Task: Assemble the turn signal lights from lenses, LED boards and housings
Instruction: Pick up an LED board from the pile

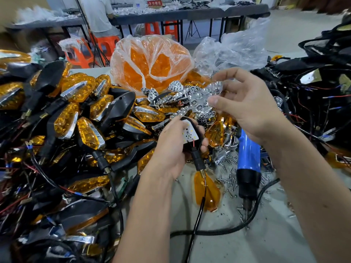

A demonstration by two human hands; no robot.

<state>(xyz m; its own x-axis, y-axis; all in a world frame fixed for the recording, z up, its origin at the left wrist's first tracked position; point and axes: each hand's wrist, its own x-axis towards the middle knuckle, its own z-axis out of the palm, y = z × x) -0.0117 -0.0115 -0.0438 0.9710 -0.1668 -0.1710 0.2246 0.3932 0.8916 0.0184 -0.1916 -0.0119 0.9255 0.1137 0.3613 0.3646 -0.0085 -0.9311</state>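
Housing (191,143) with its white board (190,132) sits gripped in the left hand (171,149); right hand (245,105) fingers pinch a chrome reflector (206,99) above.

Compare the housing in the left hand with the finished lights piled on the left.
The housing in the left hand is open, its white LED board bare; the finished lights are closed by amber lenses with chrome trim. The housing is held off the table, while the finished lights lie heaped on one another. Both have black bodies with a black stalk and wires. The right hand holds a clear reflector piece.
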